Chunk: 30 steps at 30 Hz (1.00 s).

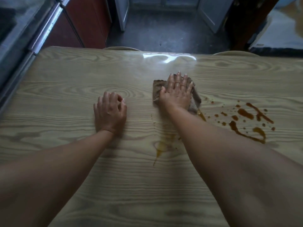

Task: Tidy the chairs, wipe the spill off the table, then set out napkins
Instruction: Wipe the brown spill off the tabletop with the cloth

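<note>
A brown cloth [157, 90] lies flat on the wooden table [65, 79] past its middle. My right hand [177, 92] presses down on the cloth with fingers spread. An amber spill [246, 118] of puddles and drops covers the table to the right of the cloth. A paler smear [161, 147] of the same liquid lies nearer me, between my forearms. My left hand [109, 112] rests on the bare tabletop to the left of the cloth, fingers curled under, holding nothing.
Two pale chair backs [121, 48] [236, 53] show just beyond the table's far edge. Dark floor [160, 33] and an open doorway lie behind them. A metal-edged counter [45, 30] runs along the left side.
</note>
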### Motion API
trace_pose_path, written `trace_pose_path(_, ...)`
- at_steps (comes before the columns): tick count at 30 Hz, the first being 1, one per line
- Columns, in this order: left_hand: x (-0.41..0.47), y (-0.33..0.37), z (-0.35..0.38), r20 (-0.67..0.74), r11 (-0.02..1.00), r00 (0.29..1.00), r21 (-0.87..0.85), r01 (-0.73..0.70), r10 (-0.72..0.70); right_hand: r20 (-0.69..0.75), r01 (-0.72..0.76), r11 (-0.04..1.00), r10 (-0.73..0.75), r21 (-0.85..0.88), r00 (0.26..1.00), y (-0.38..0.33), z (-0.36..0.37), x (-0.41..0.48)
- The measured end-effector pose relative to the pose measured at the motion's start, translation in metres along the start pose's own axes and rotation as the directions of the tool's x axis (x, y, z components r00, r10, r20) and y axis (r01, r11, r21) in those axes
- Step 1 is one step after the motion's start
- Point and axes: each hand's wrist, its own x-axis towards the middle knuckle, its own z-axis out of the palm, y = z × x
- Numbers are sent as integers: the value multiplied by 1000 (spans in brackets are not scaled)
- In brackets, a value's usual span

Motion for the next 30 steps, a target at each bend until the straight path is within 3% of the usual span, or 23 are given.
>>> trace_pose_path(5,-2,0,-3,6,997,1000,-74,-10,11,48,-2,1000,2,10,999,-9,3,-43)
trace_pose_path(13,-14,1,-4,77,996,996,-82,-43,49,56,261,964,-258,-55,964,-18,16,-131)
trace_pose_path(17,-29,10,-8,110,990,990,-106,95,-83,52,369,928,-367,-48,929,-11,25,-171)
trace_pose_path(21,-43,26,-12,148,987,980,-68,143,-131,18,544,835,-544,-84,839,15,32,-191)
trace_pose_path(24,-52,42,-8,134,986,988,-139,94,-75,-36,655,754,-657,-60,753,35,36,-191)
trace_pose_path(27,-55,61,1,115,969,993,-247,18,11,-59,669,740,-672,-71,738,45,35,-182)
trace_pose_path(30,-51,72,9,94,952,995,-304,48,-20,-12,627,772,-631,-105,776,55,32,-169)
